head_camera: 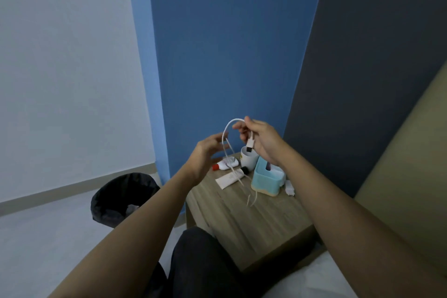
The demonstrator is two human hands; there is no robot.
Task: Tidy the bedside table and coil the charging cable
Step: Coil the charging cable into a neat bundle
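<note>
White charging cable (226,135) held up in the air above the bedside table (242,215), arched into one loop between both hands. Its plug end hangs beside the right palm; the loose tail drops down past the tubes and ends near the table's middle, blurred there.

Right hand (260,139): fingers pinched closed on the cable at the top of the loop, plug dangling just below the pinch.

Left hand (208,150): fingers spread and half-curled, mostly open. The cable's left strand runs by the fingertips; seems to touch them, but the blur makes contact hard to confirm.

On the table, back edge: white mug (249,158), partly hidden behind the plug and right hand. Left of it a small white bottle with red cap (223,166) lying flat, and a white tube with black cap (229,178) lying beside it. Teal tissue box (266,180) stands right of the tube, its far side covered by the right wrist. Small white adapter (289,187) just right of the box.

Black bin (121,197) on the floor, left of the table, partly cut by the left forearm.
</note>
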